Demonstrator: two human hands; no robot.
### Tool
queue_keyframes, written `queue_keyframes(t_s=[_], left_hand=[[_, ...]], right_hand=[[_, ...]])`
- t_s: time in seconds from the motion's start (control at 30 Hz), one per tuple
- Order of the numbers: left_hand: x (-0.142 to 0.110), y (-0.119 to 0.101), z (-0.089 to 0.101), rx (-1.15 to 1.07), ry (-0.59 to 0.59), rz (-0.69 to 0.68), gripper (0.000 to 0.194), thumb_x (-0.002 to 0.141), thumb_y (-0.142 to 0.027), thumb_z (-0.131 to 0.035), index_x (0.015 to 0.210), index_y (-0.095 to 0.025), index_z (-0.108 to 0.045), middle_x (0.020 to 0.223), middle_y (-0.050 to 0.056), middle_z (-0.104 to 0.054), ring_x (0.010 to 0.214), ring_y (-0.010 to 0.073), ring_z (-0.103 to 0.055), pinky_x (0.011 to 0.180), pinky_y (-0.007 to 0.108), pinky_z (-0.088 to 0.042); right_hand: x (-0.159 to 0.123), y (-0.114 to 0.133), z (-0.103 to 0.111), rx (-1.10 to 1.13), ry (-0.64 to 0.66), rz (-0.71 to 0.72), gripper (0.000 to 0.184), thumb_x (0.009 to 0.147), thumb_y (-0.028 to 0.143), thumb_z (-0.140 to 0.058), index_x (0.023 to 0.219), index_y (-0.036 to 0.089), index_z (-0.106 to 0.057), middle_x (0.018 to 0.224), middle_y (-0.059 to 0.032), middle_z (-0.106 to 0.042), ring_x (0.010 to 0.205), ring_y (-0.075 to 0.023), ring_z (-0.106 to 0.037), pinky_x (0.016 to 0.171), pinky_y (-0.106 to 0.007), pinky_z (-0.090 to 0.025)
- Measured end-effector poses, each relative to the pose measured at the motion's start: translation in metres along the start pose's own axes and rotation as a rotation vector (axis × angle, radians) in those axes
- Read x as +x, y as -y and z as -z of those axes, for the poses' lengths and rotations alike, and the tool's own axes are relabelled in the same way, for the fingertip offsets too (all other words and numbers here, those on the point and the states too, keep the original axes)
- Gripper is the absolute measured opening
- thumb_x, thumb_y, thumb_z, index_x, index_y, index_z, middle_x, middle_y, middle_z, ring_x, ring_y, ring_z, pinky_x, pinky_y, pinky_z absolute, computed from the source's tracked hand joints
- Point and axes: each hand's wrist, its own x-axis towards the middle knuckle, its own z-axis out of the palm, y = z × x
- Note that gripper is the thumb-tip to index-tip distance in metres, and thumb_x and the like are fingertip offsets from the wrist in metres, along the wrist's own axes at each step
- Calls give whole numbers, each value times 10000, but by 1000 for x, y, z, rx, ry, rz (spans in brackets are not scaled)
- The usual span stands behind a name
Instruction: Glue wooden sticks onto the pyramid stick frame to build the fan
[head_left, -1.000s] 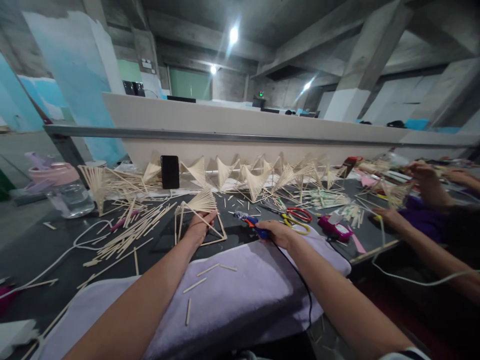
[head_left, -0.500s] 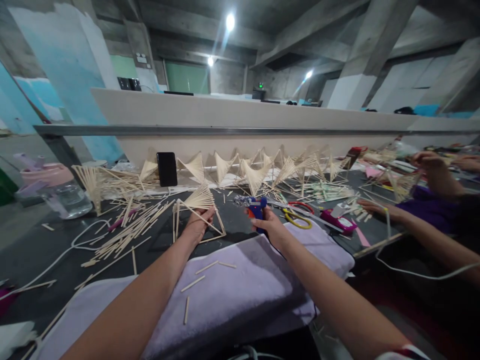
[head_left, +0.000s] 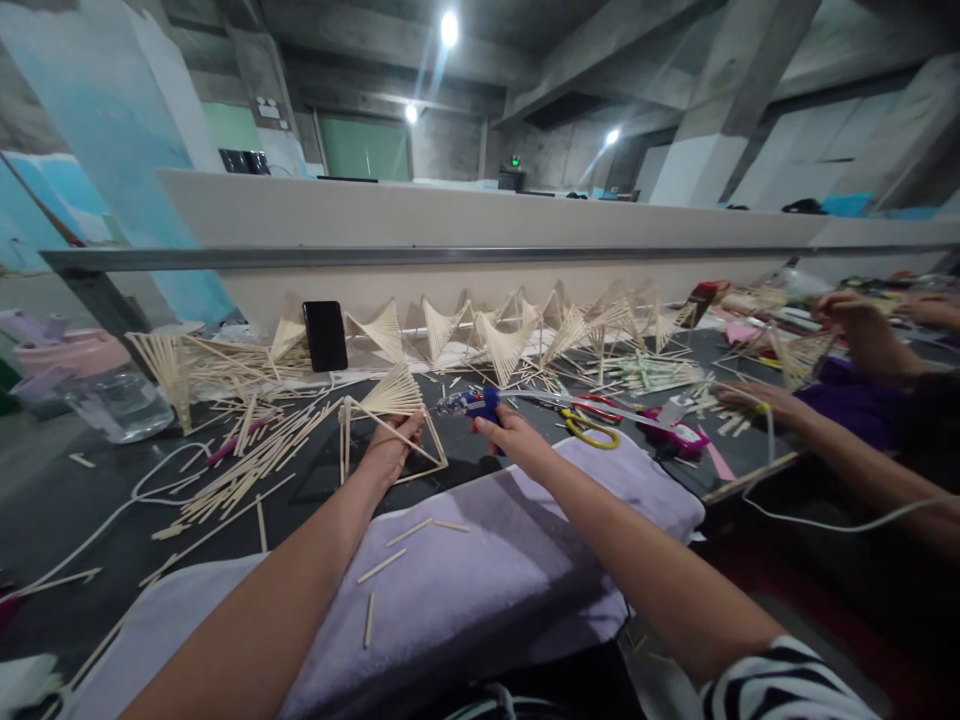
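Now I see, just left of mid-frame, the person's left hand (head_left: pixel 390 450) pinching a fanned wooden-stick model (head_left: pixel 395 392) and, near centre, the right hand (head_left: pixel 513 438) curling its fingers round a blue glue gun (head_left: pixel 489 403), nozzle (head_left: pixel 453 404) near the model.

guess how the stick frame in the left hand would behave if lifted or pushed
The stick frame is probably light for its size, being thin sticks with open gaps between its sides. It may be fragile, as slender single sticks form its lower edges. It seems unlikely to roll, since those edges are straight and meet at corners.
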Motion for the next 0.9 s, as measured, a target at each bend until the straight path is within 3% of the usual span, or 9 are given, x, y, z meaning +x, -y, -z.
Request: queue_keyframes(t_s=[0.2, 0.6, 0.9], left_hand=[[3, 3, 2, -28, -9, 3, 371, 504, -311, -806, 797, -129, -669, 650, -5, -620, 522, 46, -514, 480, 148, -386], [4, 3, 1, -38, -30, 27, 340, 497, -278, -809, 768, -127, -671, 645, -4, -620, 494, 46, -512, 451, 152, -377], [3, 2, 1, -36, -29, 23, 331, 501, -278, -804, 762, -124, -669, 651, 0, -622, 503, 50, -518, 458, 156, -381]], right_hand=[[4, 7, -2, -30, -9, -39, 276, 824, 412, -474, 967, 185, -537, 791, 1, -609, 438, -58, -447, 447, -197, -404], [8, 10, -3, 59, 15, -127, 205, 810, 344, -487, 922, 173, -495, 621, 47, -490, 398, -57, -412, 378, -175, -351], [10, 13, -1, -22, 5, -138, 194, 809, 350, -501, 906, 182, -514, 578, 55, -478, 390, -66, -426, 373, -180, -344]])
